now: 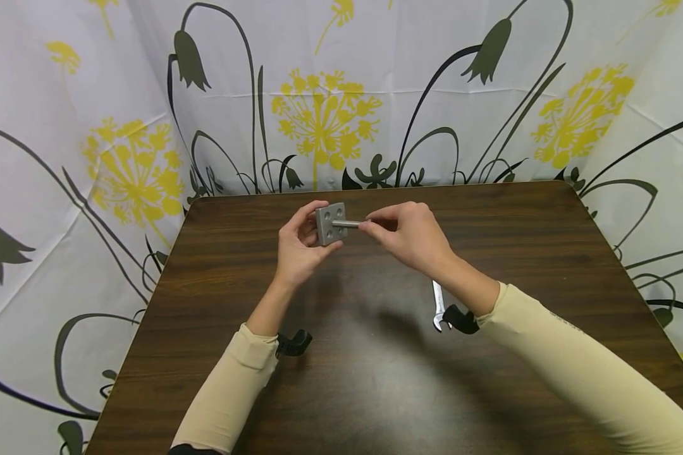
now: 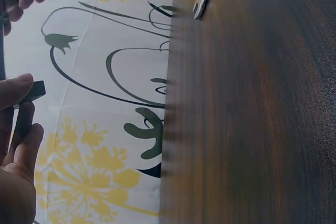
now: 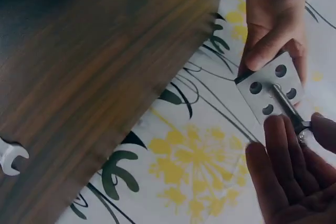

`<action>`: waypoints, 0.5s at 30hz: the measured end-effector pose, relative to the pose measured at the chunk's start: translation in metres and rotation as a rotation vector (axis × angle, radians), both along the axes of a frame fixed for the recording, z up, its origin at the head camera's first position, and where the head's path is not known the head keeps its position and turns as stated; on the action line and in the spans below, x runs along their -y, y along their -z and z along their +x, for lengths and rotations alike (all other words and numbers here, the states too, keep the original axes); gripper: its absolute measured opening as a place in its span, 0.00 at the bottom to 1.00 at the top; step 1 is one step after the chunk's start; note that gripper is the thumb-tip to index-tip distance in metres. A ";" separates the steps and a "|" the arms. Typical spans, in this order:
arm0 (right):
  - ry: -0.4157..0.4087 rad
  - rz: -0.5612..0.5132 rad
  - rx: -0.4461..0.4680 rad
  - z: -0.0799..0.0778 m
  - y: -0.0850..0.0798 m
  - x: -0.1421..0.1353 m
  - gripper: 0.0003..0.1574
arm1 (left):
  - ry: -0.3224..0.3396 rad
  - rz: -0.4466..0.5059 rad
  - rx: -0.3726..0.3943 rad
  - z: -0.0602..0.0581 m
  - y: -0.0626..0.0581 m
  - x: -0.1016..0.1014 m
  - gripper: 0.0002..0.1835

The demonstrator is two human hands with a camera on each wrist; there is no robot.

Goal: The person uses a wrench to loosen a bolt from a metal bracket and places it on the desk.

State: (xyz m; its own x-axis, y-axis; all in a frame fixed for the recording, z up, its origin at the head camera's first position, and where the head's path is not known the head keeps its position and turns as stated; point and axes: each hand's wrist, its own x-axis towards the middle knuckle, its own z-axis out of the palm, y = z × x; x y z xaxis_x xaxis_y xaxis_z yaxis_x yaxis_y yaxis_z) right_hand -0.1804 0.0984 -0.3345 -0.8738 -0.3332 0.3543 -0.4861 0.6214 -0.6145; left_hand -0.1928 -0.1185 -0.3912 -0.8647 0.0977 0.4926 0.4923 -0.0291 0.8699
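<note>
Fingers and thumb of the left hand hold a small square grey metal plate by its edges, raised above the table. Round holes near its corners show in the right wrist view, where the plate's face is turned to the right hand. A threaded bolt stands out from the middle of that face, its tip at the plate. The right hand pinches the bolt at its head end with thumb and fingertips. In the left wrist view only a dark corner of the plate shows past the thumb.
An open-ended wrench lies on the brown wooden table, below the right forearm and partly hidden by it. A white curtain with yellow and grey-green flowers hangs behind the table and at its sides. Black straps sit at both wrists.
</note>
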 end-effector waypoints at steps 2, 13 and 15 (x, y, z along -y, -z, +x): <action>-0.047 0.042 -0.107 0.000 0.001 -0.001 0.12 | 0.000 0.001 0.003 0.000 0.000 0.000 0.39; -0.067 0.041 -0.224 0.000 0.006 -0.001 0.19 | -0.014 0.015 -0.005 0.001 -0.001 0.002 0.40; -0.023 -0.001 -0.096 0.000 0.004 0.000 0.19 | -0.015 0.014 0.001 0.001 -0.002 0.003 0.39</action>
State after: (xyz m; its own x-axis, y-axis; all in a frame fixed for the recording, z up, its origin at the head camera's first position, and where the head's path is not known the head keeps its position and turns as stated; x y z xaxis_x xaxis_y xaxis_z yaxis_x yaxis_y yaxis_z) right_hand -0.1800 0.0979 -0.3383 -0.8279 -0.3526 0.4362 -0.5569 0.6090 -0.5648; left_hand -0.1916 -0.1214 -0.3897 -0.8663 0.0782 0.4934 0.4923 -0.0342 0.8698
